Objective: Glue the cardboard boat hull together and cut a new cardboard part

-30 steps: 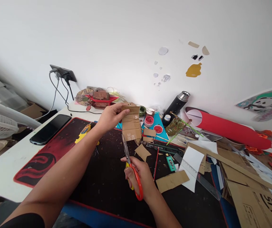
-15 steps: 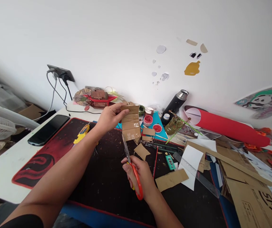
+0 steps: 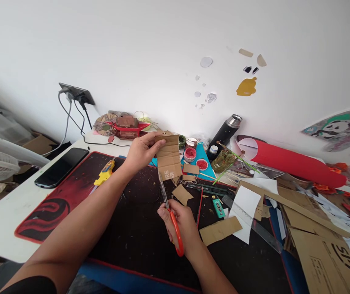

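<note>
My left hand (image 3: 146, 153) pinches a creased piece of brown cardboard (image 3: 168, 157) by its upper left edge and holds it up over the desk mat. Printed white letters show near the cardboard's lower end. My right hand (image 3: 181, 222) grips orange-handled scissors (image 3: 176, 234), with the fingers around the handles. The scissor blades point up and away from me, their tips at the lower left corner of the cardboard. Whether the blades are biting into it I cannot tell. Loose cardboard scraps (image 3: 182, 195) lie just right of the blades.
A yellow glue gun (image 3: 104, 173) and a black phone (image 3: 61, 167) lie on the left. Behind the cardboard stand an open red paint jar (image 3: 190, 154), a black thermos (image 3: 226, 131) and a jar of murky water (image 3: 222, 161). A clear ruler (image 3: 265, 234) and cardboard sheets (image 3: 324, 257) lie right.
The scissor handles have come closer together. Both hands keep almost the same places, with the cardboard still in my left hand. The camera view has shifted slightly.
</note>
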Demonstrator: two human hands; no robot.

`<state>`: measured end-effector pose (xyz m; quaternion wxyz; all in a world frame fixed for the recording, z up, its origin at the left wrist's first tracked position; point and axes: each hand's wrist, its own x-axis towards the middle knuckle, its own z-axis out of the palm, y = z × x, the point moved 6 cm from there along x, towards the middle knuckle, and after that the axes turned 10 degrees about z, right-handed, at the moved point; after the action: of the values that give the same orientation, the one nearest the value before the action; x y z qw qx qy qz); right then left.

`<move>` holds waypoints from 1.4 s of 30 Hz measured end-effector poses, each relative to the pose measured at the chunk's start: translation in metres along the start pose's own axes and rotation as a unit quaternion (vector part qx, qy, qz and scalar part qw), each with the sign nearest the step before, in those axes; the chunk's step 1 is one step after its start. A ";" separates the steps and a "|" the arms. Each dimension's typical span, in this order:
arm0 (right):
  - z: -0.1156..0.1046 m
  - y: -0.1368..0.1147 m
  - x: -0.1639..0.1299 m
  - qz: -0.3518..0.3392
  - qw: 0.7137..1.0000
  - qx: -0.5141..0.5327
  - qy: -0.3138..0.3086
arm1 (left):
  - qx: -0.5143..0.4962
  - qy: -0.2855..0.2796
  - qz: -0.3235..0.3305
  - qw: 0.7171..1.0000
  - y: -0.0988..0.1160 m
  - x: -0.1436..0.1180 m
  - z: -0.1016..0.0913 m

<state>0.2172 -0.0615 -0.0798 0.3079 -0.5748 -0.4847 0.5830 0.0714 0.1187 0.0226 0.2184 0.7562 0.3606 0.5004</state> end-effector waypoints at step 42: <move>-0.005 -0.005 0.000 -0.013 0.999 -0.038 0.018 | -0.019 0.028 -0.021 0.999 -0.007 -0.005 0.005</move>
<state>0.2210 -0.0588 -0.0741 0.3020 -0.5898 -0.5088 0.5496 0.0725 0.1195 0.0122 0.2328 0.7300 0.3725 0.5237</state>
